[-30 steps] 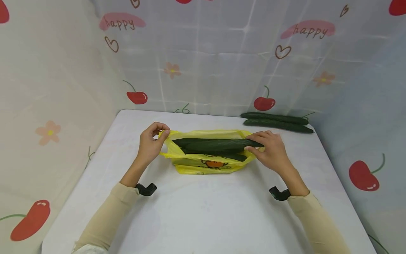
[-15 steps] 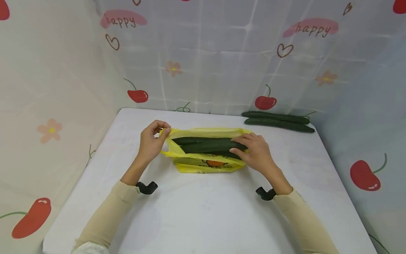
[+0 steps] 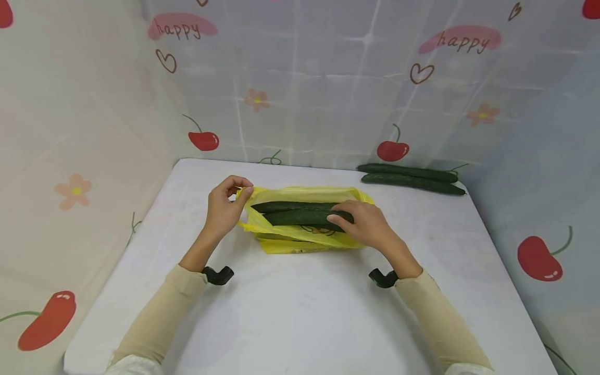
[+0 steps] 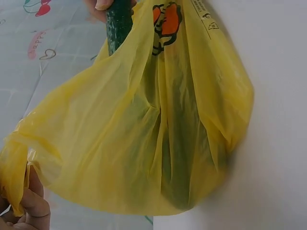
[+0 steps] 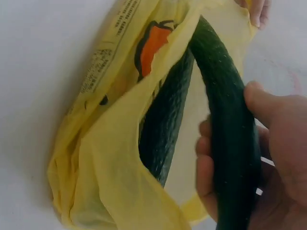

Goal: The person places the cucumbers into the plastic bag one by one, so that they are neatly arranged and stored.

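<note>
A yellow plastic bag [image 3: 286, 246] lies in the middle of the table with its mouth spread wide. My left hand [image 3: 225, 205] pinches the bag's left end, also seen in the left wrist view. My right hand [image 3: 363, 221] grips the right end of a dark green cucumber [image 3: 304, 217], whose other end reaches into the bag. Thumb and fingers wrap round this cucumber [image 5: 230, 129] in the right wrist view. Behind it in the head view is another cucumber [image 3: 281, 207]. A cucumber [image 5: 165, 120] inside the bag shows in the right wrist view. The bag's walls hide the lower contents.
Two more cucumbers [image 3: 412, 183] lie side by side at the table's back right corner. The white table [image 3: 290, 312] meets a printed curtain [image 3: 319, 94] behind, with similar cloth on both sides. A black curved piece sits at each wrist.
My right hand has moved left with the cucumber, which now sits further left in the bag. The left hand keeps its hold, almost still.
</note>
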Motion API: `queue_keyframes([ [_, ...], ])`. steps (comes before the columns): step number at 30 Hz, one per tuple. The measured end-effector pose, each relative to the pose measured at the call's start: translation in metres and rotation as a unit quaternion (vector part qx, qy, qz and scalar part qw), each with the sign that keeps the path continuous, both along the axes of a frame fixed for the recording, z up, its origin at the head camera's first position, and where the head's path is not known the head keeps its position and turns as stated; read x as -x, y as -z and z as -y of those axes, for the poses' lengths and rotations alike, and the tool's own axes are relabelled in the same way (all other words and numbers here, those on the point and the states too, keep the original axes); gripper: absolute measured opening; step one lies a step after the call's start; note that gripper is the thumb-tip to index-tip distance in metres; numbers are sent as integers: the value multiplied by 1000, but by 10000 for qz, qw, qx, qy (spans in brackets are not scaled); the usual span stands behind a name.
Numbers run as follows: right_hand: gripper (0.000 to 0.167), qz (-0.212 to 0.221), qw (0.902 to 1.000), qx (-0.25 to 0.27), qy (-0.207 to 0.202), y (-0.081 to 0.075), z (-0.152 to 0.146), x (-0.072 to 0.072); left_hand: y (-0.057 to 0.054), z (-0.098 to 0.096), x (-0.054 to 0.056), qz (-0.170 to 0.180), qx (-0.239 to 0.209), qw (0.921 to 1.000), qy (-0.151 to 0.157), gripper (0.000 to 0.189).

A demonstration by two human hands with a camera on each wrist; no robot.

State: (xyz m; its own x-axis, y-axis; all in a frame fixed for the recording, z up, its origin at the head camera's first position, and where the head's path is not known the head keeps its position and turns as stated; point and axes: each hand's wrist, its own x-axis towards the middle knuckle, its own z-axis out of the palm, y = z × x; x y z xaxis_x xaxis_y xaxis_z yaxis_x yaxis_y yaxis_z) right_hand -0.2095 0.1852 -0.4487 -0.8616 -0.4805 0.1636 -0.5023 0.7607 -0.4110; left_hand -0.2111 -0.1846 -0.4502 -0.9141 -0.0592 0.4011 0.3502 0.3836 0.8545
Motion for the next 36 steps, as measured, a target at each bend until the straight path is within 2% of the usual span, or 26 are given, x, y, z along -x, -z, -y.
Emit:
queue_keyframes([
  [7,45,1164,9928,94,-281,7,-12,11,-1,-2,0,5,-72,10000,-32,12],
  [12,47,1638,9851,-50,-521,12,-22,12,-2,-3,-1,128,-24,9998,-164,12],
  [16,46,1340,9881,-368,-653,13,-31,11,-4,-5,-2,161,64,9996,-242,12],
  [19,49,811,9918,-740,-656,14,-36,9,-6,-6,-3,151,8,9996,-234,12],
  [23,52,199,9935,-1087,-254,15,-38,7,-7,-7,-3,113,-62,9997,-192,11],
  [27,55,-260,9907,-1316,241,18,-34,6,-6,-6,-3,93,-13,9998,-155,11],
  [32,53,-665,9873,-1244,735,25,-28,3,0,-2,-2,123,-25,9999,-118,10],
  [36,48,-895,9840,-1227,937,27,-25,2,3,0,-1,108,-24,9999,-100,10],
])
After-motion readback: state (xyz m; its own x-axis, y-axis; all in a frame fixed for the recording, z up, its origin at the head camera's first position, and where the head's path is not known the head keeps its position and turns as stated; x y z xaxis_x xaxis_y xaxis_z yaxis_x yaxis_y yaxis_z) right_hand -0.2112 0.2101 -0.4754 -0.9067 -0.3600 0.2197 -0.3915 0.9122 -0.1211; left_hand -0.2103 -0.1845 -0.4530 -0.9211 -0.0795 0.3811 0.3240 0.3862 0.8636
